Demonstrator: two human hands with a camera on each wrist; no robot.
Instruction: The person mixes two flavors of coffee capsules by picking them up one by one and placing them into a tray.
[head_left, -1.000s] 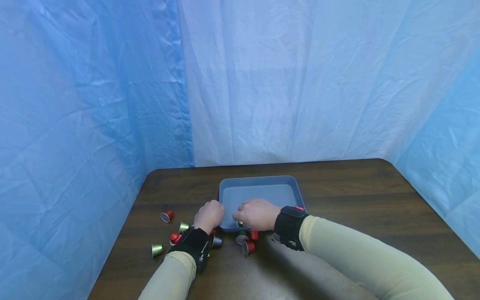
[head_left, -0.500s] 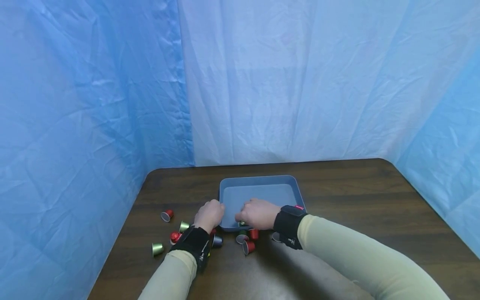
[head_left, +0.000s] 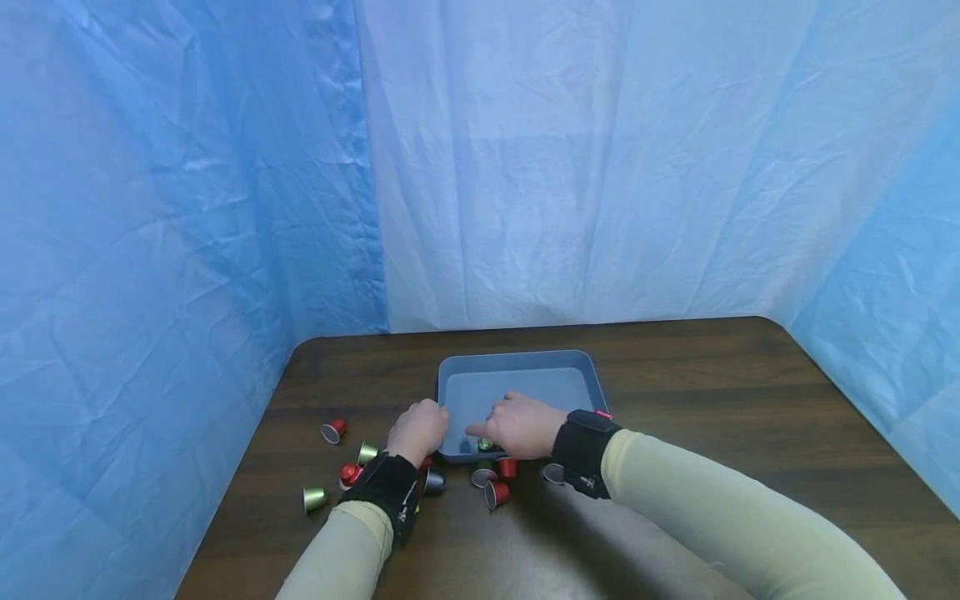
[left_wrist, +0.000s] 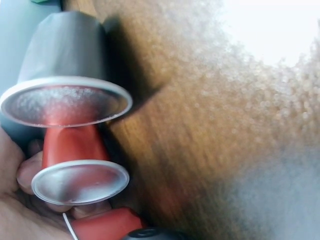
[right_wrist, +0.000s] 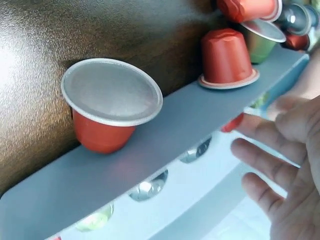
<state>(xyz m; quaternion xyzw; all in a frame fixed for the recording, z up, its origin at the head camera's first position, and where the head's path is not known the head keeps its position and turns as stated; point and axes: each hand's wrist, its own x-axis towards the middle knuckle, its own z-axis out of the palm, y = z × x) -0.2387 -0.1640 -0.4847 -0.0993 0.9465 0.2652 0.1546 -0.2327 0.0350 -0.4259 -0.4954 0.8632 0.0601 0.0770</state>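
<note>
Two bare hands work over a dark wood-grained table (head_left: 697,375) with rounded far corners, and pale blue sheets (head_left: 562,167) hang creased behind it and down both sides. Near the middle of the wood lies a shallow blue-grey tray (head_left: 525,361). At its left edge the left hand (head_left: 417,432) sits knuckles up, fingers bent under; I can't tell whether they grip anything. A red capsule (left_wrist: 75,147) and a dark grey capsule (left_wrist: 65,50) are close by those fingers. The right hand (head_left: 522,427) reaches over the tray, index finger straight out, the others loosely apart, nothing plainly held. Just beneath it, inside the tray, is a green capsule (head_left: 485,445). Outside the near wall, a silver-lidded red capsule (right_wrist: 112,92) tips on the table's side. Well to the left lie a lone red capsule (head_left: 333,432) and a light green capsule (head_left: 314,500). Glare whitens the near wood, and a long shadow (head_left: 577,533) runs beside the right sleeve (head_left: 720,500).
</note>
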